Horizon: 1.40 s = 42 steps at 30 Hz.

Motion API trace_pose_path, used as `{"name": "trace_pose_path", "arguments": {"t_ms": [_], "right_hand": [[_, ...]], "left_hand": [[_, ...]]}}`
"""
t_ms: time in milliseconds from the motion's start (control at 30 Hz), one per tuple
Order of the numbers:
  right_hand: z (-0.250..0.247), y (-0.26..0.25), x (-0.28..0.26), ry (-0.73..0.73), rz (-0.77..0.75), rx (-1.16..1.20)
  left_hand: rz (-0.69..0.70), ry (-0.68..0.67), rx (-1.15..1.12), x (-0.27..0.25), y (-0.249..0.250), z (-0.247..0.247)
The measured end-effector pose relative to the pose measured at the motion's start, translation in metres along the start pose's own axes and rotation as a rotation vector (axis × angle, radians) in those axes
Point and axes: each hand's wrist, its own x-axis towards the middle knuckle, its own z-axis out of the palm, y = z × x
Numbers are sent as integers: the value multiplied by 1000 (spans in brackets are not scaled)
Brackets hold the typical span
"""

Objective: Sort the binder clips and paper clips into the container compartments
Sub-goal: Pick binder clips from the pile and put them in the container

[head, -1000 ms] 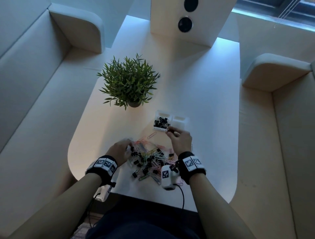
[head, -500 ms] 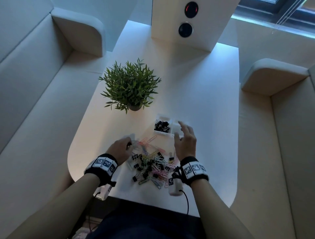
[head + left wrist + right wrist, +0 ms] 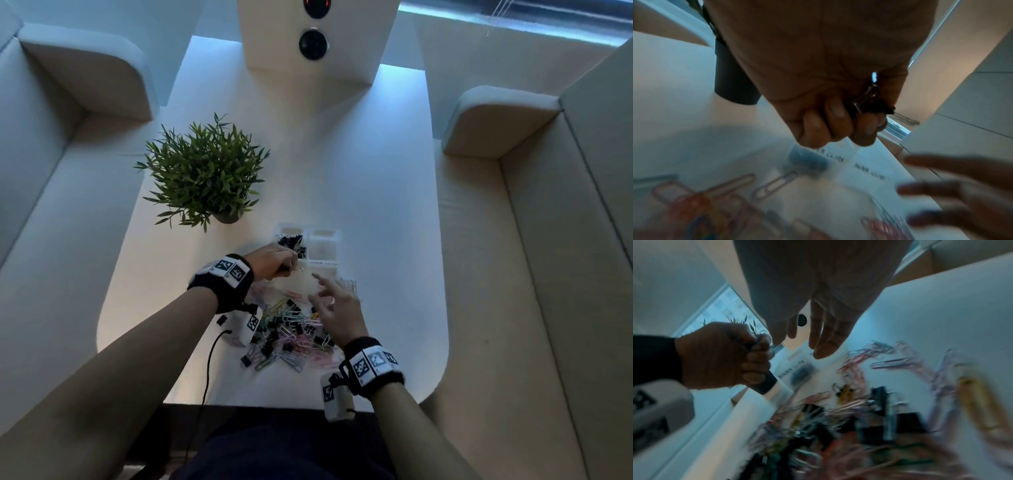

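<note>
A clear container (image 3: 323, 240) with compartments sits mid-table; its left compartment holds black binder clips (image 3: 291, 241), its right compartment looks pale. A mixed pile of coloured paper clips and black binder clips (image 3: 291, 330) lies in front of it. My left hand (image 3: 277, 263) is a fist just before the container's left compartment, gripping black binder clips (image 3: 867, 104) whose wire handles stick out. My right hand (image 3: 334, 301) hovers over the pile's far side, fingers spread and straight, holding nothing (image 3: 824, 340).
A potted green plant (image 3: 205, 174) stands left of the container. A white column with a round black socket (image 3: 313, 44) rises at the table's far end. Cushioned benches flank the table; a black cable (image 3: 209, 363) runs off the front edge.
My left hand has lifted from the pile's left side and moved forward to the container with binder clips. My right hand has drawn back from the container toward the pile.
</note>
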Motion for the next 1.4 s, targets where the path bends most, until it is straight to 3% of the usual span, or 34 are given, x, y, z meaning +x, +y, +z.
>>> {"name": "trace_pose_path", "arguments": {"t_ms": [100,233,400,500,633,867,933,1067,1267,1400], "right_hand": [[6,-7,8,67,53,-12],[11,0,11,140,54,-50],[0,0,36,221,33,-87],[-10,-9,67,252,25,-122],[-5,-21,104,102,-58,-358],[24,-35,129,-86,-155,-867],[30,-39,133,-136,-129,-966],[36,-44,142,-225,-49,-1093],[34,-43,151,-248,144,-942],[32,-36,146,-169,137,-844]], "left_hand": [[5,13,-48,-5,-7,11],[10,206,-94,-8,-18,-2],[50,391,480,15,-2,-18],[70,351,743,33,10,-16],[128,304,788,41,11,-18],[204,554,603,20,-13,-26],[209,546,622,12,-25,-25],[190,383,718,7,-44,-21],[172,354,735,6,-47,-18],[164,344,778,5,-46,-17]]}}
